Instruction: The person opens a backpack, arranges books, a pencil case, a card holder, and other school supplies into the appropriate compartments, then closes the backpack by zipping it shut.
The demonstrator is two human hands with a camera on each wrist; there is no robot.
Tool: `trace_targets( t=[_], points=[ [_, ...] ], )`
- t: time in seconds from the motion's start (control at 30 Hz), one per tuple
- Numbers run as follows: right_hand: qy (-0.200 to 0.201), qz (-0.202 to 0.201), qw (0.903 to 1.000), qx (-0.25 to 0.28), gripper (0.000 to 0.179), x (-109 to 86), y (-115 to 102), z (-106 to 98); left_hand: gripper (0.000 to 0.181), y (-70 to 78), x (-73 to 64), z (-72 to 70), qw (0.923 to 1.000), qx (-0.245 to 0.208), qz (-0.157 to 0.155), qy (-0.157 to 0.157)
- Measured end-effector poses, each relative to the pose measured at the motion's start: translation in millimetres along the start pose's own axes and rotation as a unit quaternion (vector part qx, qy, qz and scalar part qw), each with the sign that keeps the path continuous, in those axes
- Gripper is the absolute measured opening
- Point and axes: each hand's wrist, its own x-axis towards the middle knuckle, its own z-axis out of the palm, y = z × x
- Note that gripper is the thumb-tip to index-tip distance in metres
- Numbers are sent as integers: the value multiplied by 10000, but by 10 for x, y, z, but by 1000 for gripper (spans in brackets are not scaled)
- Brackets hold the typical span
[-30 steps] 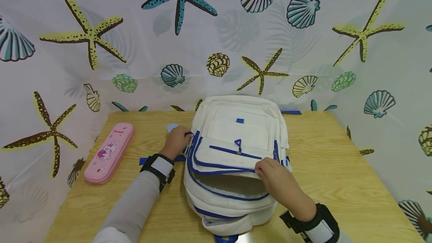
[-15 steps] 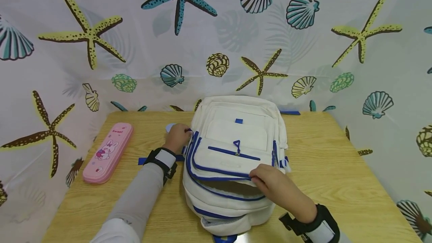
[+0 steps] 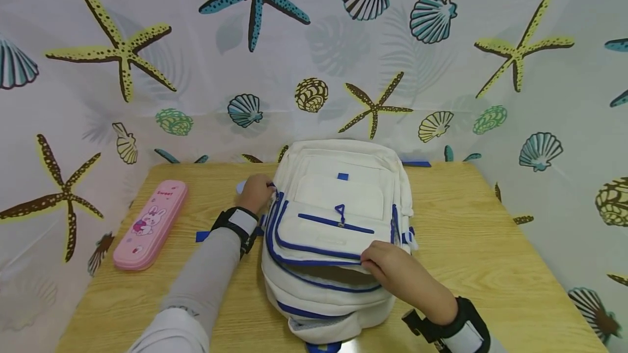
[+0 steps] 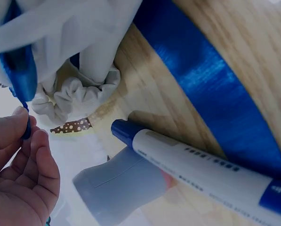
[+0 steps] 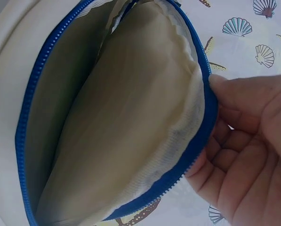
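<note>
A white backpack [image 3: 338,189] with blue zippers lies on the table, its top toward the back. My left hand [image 3: 256,194] is at its left side, and in the left wrist view the thumb and fingers pinch a blue zipper pull [image 4: 27,128]. Lower down, my right hand [image 3: 399,268] pinches the blue-edged flap of a compartment. Seen from the right wrist, the zipper edge [image 5: 207,110] sits between thumb and fingers, and the compartment gapes, showing its pale lining [image 5: 126,103].
A pink case [image 3: 149,225] with a rabbit print lies at the left of the table [image 3: 471,233]. Close to my left hand are a white marker [image 4: 187,165] with blue ends, a grey-blue object [image 4: 121,186] and a blue strap [image 4: 211,84]. A sea-patterned cloth [image 3: 279,70] hangs behind.
My right hand has lowered the flap edge a little, and the gap in the compartment is narrower. My left hand has shifted slightly toward the back, still at the bag's left side.
</note>
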Motion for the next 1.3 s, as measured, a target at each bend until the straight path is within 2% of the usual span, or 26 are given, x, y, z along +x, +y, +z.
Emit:
trace_targets(
  t=[0.17,0.23,0.37,0.4,0.43,0.53,0.63,0.67,0.7,0.87,0.97,1.1,1.23,1.3],
  points=[
    [157,-102,9998,-90,4,-3,24,25,15,9,-38,34,9988,-280,-393,109],
    [171,-109,9998,-70,4,-2,34,33,15,-3,-50,29,9984,-367,-413,130],
    [174,-85,9998,-35,4,-2,45,45,17,-123,-25,31,9965,-649,-531,24],
    [185,-80,9998,-39,4,-2,46,46,19,-169,-16,34,9962,-720,-497,12],
    [212,-81,9997,-44,4,-1,46,45,24,-312,49,109,9955,-906,-222,164],
    [328,-128,9994,-77,4,5,44,37,29,-423,56,88,9953,-917,156,255],
    [406,-184,9989,-116,4,12,45,26,29,-430,-2,-3,9939,-995,312,351],
    [412,-200,9989,-124,4,15,47,24,26,-326,-85,-117,9956,-896,73,266],
    [420,-214,9988,-128,4,16,50,22,26,-331,-101,-154,9955,-907,37,263],
    [481,-235,9985,-120,5,23,66,19,29,-405,-184,-326,9942,-701,88,805],
    [609,-294,9976,-162,6,31,68,24,37,-497,-205,-422,9934,-416,-173,1055],
    [891,-334,9948,-361,9,40,53,28,55,-686,-219,-527,9897,371,-934,1018],
    [1049,-247,9929,-502,11,52,39,17,67,-916,-301,-645,9752,1067,-1713,904],
    [1058,-198,9929,-502,12,62,36,9,71,-1012,-368,-730,9685,1195,-2033,797]
  ],
)
